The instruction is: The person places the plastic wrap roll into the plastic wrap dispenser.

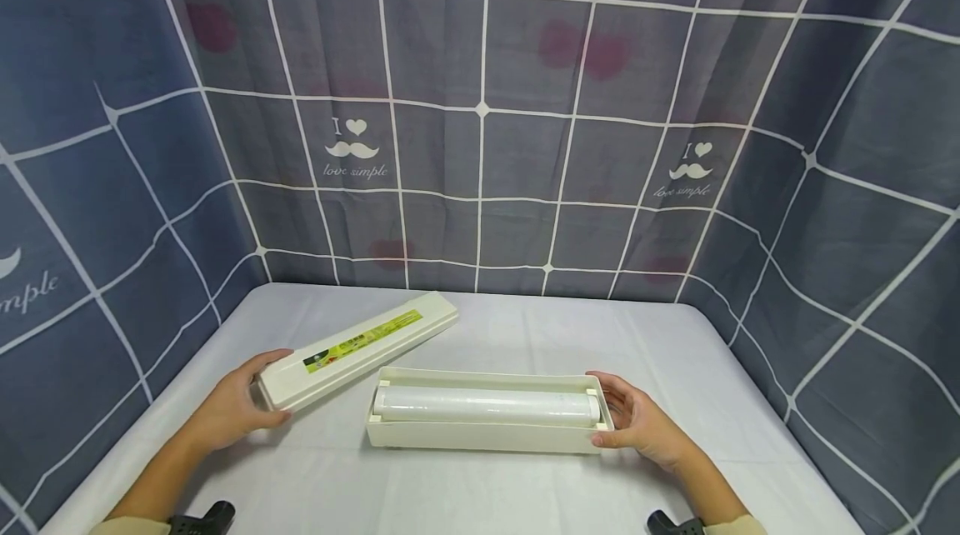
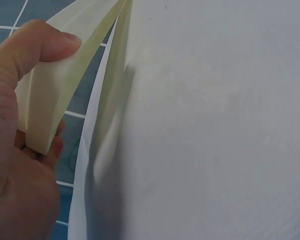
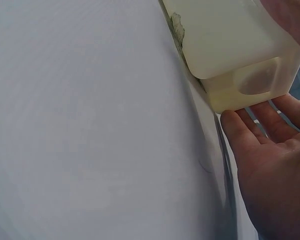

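A long cream lid with a yellow-green label lies slanted in the head view, its far end raised to the right. My left hand grips the lid's near-left end, thumb on the front edge and fingers behind. To the right sits a cream cling film box, uncovered, holding a white cling film roll. At its right end, my right hand grips the box between thumb and fingers. The left wrist view shows the lid in the hand; the right wrist view shows the box's end, which has a cut-out.
A white cloth covers the table. Grey-blue checked curtains stand behind it and along both sides. Dark straps with black devices are on both wrists.
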